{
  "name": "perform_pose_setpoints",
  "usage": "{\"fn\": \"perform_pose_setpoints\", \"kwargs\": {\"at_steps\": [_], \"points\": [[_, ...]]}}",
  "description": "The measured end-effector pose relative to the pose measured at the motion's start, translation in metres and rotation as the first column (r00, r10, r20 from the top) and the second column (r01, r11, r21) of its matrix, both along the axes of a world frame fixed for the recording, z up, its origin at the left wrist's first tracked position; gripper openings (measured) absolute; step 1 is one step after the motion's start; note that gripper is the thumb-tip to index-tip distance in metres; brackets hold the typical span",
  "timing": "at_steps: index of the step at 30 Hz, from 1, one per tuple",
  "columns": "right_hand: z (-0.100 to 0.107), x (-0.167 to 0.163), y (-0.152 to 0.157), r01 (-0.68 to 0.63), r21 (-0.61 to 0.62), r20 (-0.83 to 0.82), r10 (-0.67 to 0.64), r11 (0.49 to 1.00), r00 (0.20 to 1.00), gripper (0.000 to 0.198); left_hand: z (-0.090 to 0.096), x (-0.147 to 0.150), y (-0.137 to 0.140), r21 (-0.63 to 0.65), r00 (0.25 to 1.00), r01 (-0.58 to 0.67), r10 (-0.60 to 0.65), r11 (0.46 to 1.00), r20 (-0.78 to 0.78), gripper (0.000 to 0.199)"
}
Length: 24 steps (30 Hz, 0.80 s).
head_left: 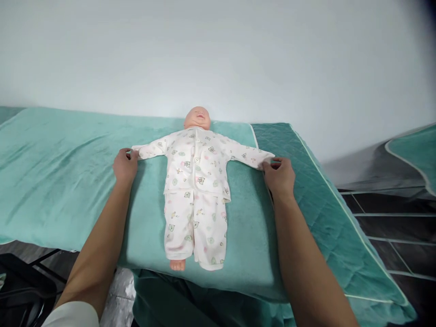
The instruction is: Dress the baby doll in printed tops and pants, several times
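Observation:
A baby doll (196, 119) lies on its back, its head against the wall side. It wears a white printed pajama top (184, 165) buttoned down the front and matching pajama pants (209, 227). Both sleeves are stretched out sideways. My left hand (125, 167) pinches the cuff of the sleeve on the left, and my right hand (281, 177) pinches the cuff on the right. The doll's hands are hidden in the sleeves. One bare foot (177, 265) sticks out of the left pant leg; no foot shows at the other leg.
A green plush cover (68, 181) lies under the doll, with a darker quilted cover (340, 236) on the right. A white wall (218, 54) rises behind. At the lower left stands a black chair (25, 281). Another green-covered surface (415, 154) is at the far right.

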State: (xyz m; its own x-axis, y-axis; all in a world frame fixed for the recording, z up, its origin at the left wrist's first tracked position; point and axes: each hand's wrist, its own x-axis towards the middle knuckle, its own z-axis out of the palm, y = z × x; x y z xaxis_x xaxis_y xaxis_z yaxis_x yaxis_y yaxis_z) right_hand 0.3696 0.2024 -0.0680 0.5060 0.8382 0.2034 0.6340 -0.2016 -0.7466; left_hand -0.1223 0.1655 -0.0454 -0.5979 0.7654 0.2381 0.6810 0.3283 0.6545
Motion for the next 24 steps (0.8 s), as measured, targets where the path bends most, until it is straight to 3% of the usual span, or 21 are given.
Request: {"fn": "perform_pose_setpoints", "kwargs": {"at_steps": [3,5,8,12,14,17,19,22,24], "points": [[0.001,-0.001,0.006,-0.009,0.058,-0.025,0.010,0.998,1.000,0.022,0.001,-0.001,0.003,0.136,0.997,-0.028,0.017,0.990,0.079,0.021],[0.000,0.001,0.014,-0.023,0.099,-0.048,0.027,0.995,0.998,0.021,0.001,-0.002,0.008,0.275,0.994,-0.028,-0.002,0.961,0.107,0.016],[-0.003,0.010,0.025,0.004,0.143,-0.063,0.006,0.990,0.998,0.022,0.001,-0.006,0.015,0.403,0.988,-0.126,0.078,0.907,0.133,0.017],[-0.003,0.010,0.026,0.029,0.241,0.101,-0.054,0.970,0.993,0.018,-0.003,-0.014,0.021,0.390,0.981,-0.182,0.142,0.902,0.131,0.019],[0.003,-0.003,0.016,-0.090,0.353,0.233,0.006,0.931,0.973,0.020,-0.002,-0.013,0.018,0.374,0.988,-0.153,0.144,0.915,0.054,0.018],[0.017,-0.038,-0.013,-0.403,0.459,0.312,0.282,0.791,0.908,0.024,0.004,0.009,0.000,0.468,0.983,0.002,0.084,0.884,-0.162,0.021],[0.026,-0.067,-0.040,-0.583,0.447,0.333,0.478,0.679,0.813,0.037,0.008,0.037,-0.019,0.529,0.918,0.261,-0.038,0.807,-0.394,0.026],[0.035,-0.103,-0.082,-0.817,0.328,0.421,0.701,0.474,0.576,0.054,0.011,0.083,-0.053,0.392,0.647,0.676,-0.249,0.624,-0.720,0.036],[0.035,-0.117,-0.106,-0.909,0.197,0.484,0.769,0.368,0.417,0.057,0.011,0.105,-0.072,0.269,0.494,0.822,-0.394,0.502,-0.775,0.043]]}}
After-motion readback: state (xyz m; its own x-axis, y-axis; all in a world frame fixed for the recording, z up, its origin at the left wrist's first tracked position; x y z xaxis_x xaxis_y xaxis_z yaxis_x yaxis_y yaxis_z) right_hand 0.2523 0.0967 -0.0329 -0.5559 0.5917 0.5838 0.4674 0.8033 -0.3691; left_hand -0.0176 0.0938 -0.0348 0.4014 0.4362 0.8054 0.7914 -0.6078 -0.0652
